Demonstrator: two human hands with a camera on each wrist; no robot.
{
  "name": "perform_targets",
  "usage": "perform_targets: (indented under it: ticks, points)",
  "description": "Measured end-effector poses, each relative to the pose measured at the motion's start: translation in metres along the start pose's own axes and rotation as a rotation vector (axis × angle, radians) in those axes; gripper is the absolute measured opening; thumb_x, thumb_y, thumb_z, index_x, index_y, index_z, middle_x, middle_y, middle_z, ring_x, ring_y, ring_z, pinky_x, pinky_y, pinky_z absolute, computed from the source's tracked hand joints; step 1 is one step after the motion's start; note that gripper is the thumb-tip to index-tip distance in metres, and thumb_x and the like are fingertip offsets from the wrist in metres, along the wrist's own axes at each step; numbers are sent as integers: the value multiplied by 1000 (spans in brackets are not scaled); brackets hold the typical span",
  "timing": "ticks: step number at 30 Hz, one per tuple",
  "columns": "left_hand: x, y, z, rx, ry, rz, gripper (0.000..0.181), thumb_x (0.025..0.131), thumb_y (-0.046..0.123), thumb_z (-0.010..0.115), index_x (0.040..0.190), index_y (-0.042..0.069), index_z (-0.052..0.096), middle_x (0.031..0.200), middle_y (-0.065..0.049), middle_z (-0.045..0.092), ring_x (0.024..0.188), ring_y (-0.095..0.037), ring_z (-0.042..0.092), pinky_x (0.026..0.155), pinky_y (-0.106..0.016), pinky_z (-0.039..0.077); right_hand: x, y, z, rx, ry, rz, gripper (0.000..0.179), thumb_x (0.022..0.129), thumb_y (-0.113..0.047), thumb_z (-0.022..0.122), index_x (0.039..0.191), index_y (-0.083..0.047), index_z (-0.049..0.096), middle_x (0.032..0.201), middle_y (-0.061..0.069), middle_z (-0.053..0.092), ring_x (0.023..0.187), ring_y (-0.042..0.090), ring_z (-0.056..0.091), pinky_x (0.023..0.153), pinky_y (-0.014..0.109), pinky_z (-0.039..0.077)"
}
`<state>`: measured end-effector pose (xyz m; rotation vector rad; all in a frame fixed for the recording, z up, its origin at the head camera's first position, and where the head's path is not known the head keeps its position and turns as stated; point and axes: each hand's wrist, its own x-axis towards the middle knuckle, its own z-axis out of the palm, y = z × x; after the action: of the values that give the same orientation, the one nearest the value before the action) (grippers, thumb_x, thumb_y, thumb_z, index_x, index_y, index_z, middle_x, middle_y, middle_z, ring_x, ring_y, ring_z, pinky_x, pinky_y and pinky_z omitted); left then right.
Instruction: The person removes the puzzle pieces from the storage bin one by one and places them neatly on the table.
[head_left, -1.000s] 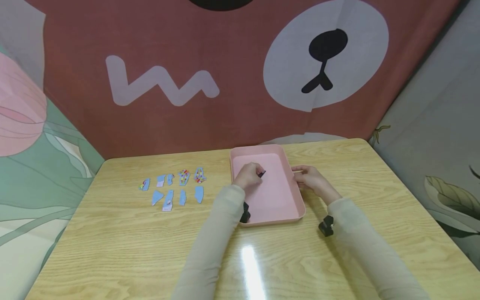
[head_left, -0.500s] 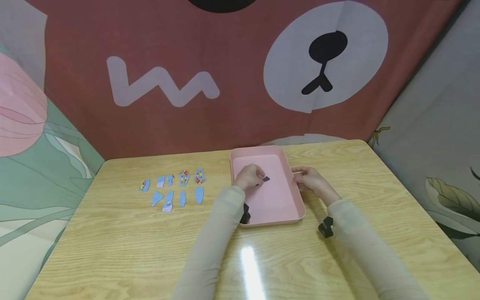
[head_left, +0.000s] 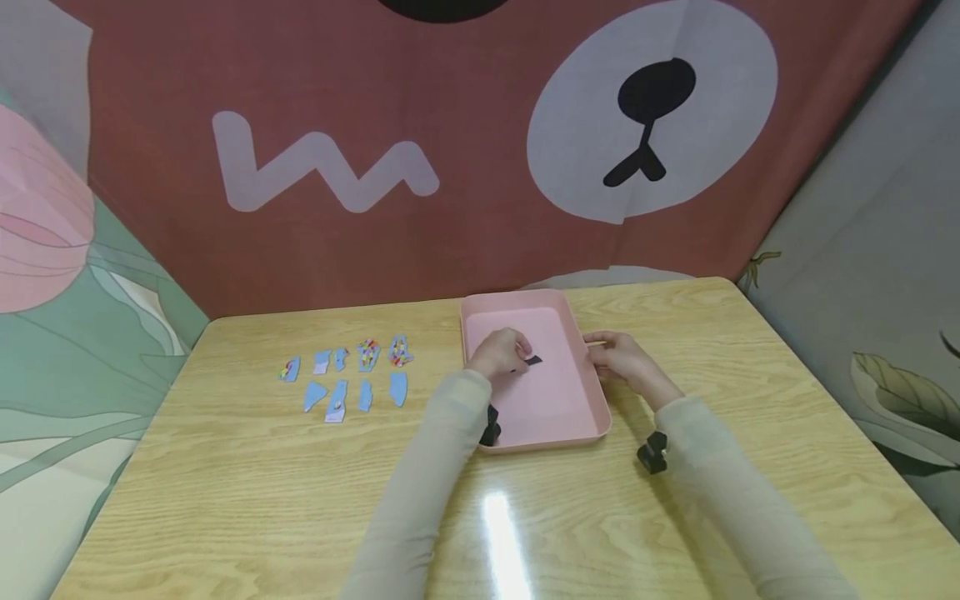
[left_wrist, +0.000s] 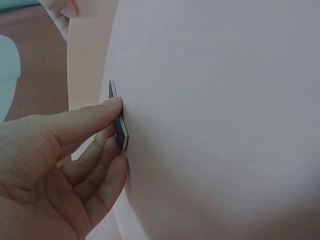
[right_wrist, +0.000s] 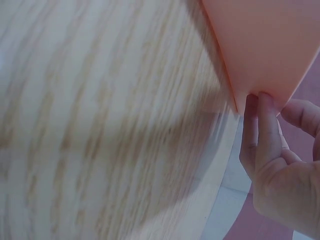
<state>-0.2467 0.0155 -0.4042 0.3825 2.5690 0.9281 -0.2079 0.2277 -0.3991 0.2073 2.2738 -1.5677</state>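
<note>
Over the pink tray (head_left: pixel 555 417), my left hand (head_left: pixel 497 352) pinches a thin flat puzzle piece (left_wrist: pixel 119 120) between thumb and fingers. Its face is dark and its edge shows a pale layer. In the head view only a dark corner of the puzzle piece (head_left: pixel 533 360) sticks out past the fingers. My right hand (head_left: pixel 621 357) is at the tray's right side. In the right wrist view its fingers (right_wrist: pixel 268 132) lie mostly straight against the outer wall of the tray (right_wrist: pixel 265 45), and another digit touches near the rim.
Several blue puzzle pieces (head_left: pixel 364 396) lie in two rows on the wooden table (head_left: pixel 262 492), left of the tray. Some in the back row carry a colourful print (head_left: pixel 368 354). Behind the table's far edge hangs a red-brown cloth (head_left: pixel 337 250) with a bear's face.
The dark puzzle piece has turned and shifted slightly toward me within my left fingers, and most of that came in the first half second. My right hand has stayed at the tray's side.
</note>
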Motion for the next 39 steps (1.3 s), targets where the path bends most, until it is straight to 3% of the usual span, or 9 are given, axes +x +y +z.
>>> perform_targets:
  ticks: [9,15,19,23,29,35,39]
  points:
    - [-2,2,0,-12,-33,23,23,84,7,68,106,4,71,108,-8,69,85,-15,56,77,-23,50,-1,0,1,8,8,6,53,92,-6,46,143,7,34,122,19,54,82,2,58,74,16,53]
    - [-1,2,-7,-168,-52,49,27,86,10,66,111,1,68,110,-11,69,74,-12,57,69,-21,52,-1,-1,2,4,6,0,53,92,-7,46,142,7,34,121,18,55,81,3,58,73,16,53]
    - [-3,4,-16,-258,-82,68,30,88,9,63,116,0,65,107,-15,69,68,-15,60,70,-28,58,-1,-1,2,-2,6,-2,54,92,-7,48,142,7,34,118,16,56,79,1,57,71,15,52]
    - [-8,8,-25,-289,-70,76,32,90,12,62,120,2,63,111,-14,68,80,-17,62,81,-35,58,-1,0,1,-4,7,-5,54,92,-7,48,142,7,35,114,14,56,77,0,57,69,14,52]
    - [-16,9,-36,-328,-33,70,33,90,15,63,122,4,63,115,-12,67,92,-16,64,86,-28,57,-1,1,1,4,9,-4,53,92,-6,48,141,8,35,111,12,58,76,-1,57,69,14,53]
    - [-23,3,-48,-450,-38,80,38,92,12,60,127,-1,57,123,-19,62,110,-32,61,90,-34,57,-1,1,1,10,7,-8,53,91,-6,48,141,9,35,103,7,61,73,-1,57,67,14,52]
    - [-28,-8,-57,-525,-20,132,41,91,7,57,131,-1,53,126,-22,59,103,-30,63,86,-33,58,-1,0,1,11,5,-7,54,90,-6,49,141,9,35,100,5,61,73,-1,57,66,13,52]
